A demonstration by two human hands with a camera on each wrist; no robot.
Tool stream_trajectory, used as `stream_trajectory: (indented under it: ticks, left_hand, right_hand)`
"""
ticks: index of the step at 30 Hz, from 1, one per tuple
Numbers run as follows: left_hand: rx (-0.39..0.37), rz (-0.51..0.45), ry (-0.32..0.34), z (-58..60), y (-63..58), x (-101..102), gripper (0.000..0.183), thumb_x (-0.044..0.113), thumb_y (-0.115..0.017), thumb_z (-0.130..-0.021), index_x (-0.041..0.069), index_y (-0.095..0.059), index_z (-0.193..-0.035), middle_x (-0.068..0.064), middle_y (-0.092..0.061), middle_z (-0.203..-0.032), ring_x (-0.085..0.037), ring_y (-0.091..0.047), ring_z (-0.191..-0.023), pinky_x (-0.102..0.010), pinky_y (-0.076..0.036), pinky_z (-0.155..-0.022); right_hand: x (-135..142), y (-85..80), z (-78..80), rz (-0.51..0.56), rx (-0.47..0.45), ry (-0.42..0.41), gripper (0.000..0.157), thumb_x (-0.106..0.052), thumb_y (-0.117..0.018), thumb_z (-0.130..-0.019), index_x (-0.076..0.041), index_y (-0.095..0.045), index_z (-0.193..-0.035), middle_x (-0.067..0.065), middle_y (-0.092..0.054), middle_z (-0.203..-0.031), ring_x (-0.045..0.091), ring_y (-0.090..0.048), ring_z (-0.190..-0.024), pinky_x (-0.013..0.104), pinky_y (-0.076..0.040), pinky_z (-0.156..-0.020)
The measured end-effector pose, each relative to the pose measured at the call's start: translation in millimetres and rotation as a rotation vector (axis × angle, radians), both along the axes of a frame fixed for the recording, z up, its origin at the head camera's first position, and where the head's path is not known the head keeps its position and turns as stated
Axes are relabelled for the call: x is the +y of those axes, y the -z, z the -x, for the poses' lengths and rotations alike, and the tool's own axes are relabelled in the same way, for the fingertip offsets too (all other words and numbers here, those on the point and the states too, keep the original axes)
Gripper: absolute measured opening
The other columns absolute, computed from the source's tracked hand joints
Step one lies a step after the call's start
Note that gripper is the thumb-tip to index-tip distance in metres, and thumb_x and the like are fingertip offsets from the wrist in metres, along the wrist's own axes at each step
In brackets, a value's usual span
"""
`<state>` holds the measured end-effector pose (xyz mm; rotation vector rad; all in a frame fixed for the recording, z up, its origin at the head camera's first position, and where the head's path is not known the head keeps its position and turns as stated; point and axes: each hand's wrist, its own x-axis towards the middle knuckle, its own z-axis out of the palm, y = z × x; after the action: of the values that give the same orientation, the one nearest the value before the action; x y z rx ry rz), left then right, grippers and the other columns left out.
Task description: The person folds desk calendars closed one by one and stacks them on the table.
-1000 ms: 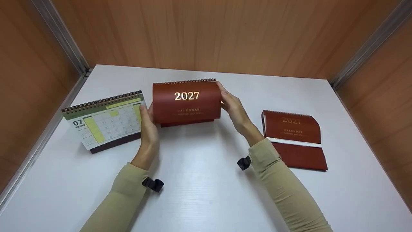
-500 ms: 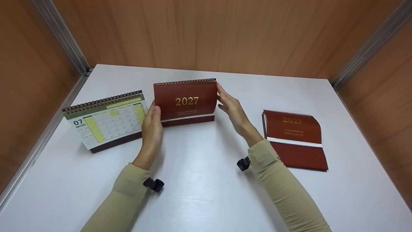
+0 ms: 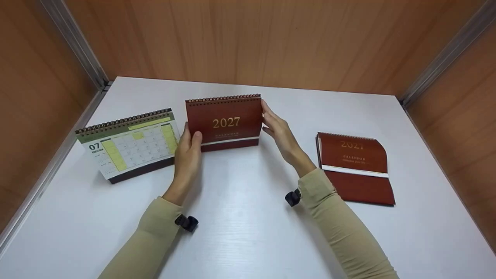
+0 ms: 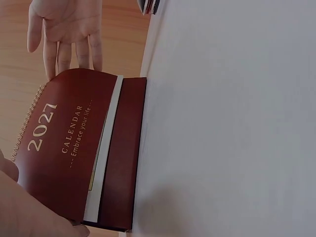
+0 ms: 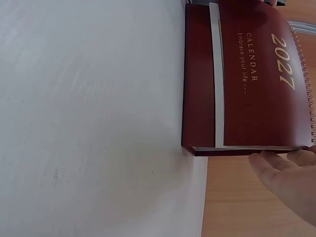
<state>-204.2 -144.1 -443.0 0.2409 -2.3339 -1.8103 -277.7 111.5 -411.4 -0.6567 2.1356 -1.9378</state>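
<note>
A dark red 2027 desk calendar (image 3: 236, 110) stands upright at the middle back of the table, spiral binding on top, its cover hanging over white pages and a red base. My left hand (image 3: 186, 164) grips its left edge, thumb on the front of the cover and fingers partly hidden behind. At the opposite edge, my right hand (image 3: 285, 141) holds its fingers nearly straight, fingertips against the side. The right wrist view shows those fingers (image 5: 274, 168) right at the calendar's side, and the cover bows outward slightly in the left wrist view.
Close by on the left stands a green and white calendar (image 3: 135, 145) showing 07, behind the left hand's wrist side. To the right, another red 2027 calendar (image 3: 360, 186) sits beside the right forearm. Wooden panels (image 3: 252, 42) enclose the white table (image 3: 236, 232).
The red calendar's cover, bulging forward and raised a second ago, has dropped flat against its pages. My left hand has shifted right onto its edge, thumb now over the cover; the right hand barely moved.
</note>
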Motion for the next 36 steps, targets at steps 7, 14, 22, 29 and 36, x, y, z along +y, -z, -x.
stream_trajectory:
  ticks: [7,14,22,29,36]
  left_hand:
    - [-0.02,0.019,0.013,1.7,1.0,0.0,0.068,0.035,-0.037,-0.115,0.014,-0.007,-0.172,-0.002,-0.009,-0.178,-0.016,-0.005,-0.164,-0.034,-0.006,-0.132]
    - [0.026,0.05,-0.016,1.8,2.3,1.8,0.074,0.033,-0.04,-0.114,0.02,0.004,-0.172,0.0,-0.002,-0.179,-0.02,0.0,-0.164,-0.041,-0.003,-0.133]
    - [0.093,0.095,-0.014,2.8,2.3,0.0,0.066,0.027,-0.037,-0.116,0.018,-0.004,-0.172,-0.002,-0.01,-0.179,-0.021,-0.007,-0.164,-0.041,-0.007,-0.133]
    - [0.073,0.152,-0.005,5.2,1.9,-1.0,0.064,0.025,-0.036,-0.116,0.008,-0.008,-0.171,-0.013,-0.017,-0.177,-0.028,-0.013,-0.164,-0.044,-0.01,-0.133]
    - [0.081,0.166,-0.012,6.5,2.5,0.6,0.063,0.025,-0.038,-0.116,0.005,-0.011,-0.17,-0.018,-0.024,-0.174,-0.032,-0.019,-0.162,-0.045,-0.014,-0.133]
  right_hand:
    - [1.1,3.3,-0.7,-0.011,-0.007,0.003,0.062,-0.038,-0.029,-0.115,-0.016,-0.015,-0.172,0.0,-0.018,-0.178,0.027,-0.027,-0.161,0.052,-0.027,-0.129]
    - [1.1,2.0,2.0,-0.079,-0.013,0.142,0.058,-0.023,-0.048,-0.113,-0.022,-0.032,-0.169,0.008,-0.048,-0.162,0.025,-0.05,-0.146,0.047,-0.039,-0.123]
    - [-8.3,-0.3,9.8,-0.193,0.01,0.274,0.053,-0.02,-0.057,-0.111,-0.018,-0.044,-0.162,0.007,-0.06,-0.145,0.022,-0.065,-0.126,0.042,-0.051,-0.111]
    - [-11.5,3.2,12.5,-0.225,0.06,0.33,0.047,-0.016,-0.059,-0.11,-0.014,-0.051,-0.157,0.007,-0.063,-0.142,0.021,-0.066,-0.122,0.032,-0.055,-0.104]
    - [-10.3,6.5,13.1,-0.229,0.079,0.35,0.045,-0.013,-0.061,-0.109,-0.013,-0.053,-0.153,0.006,-0.065,-0.138,0.021,-0.065,-0.121,0.032,-0.055,-0.104]
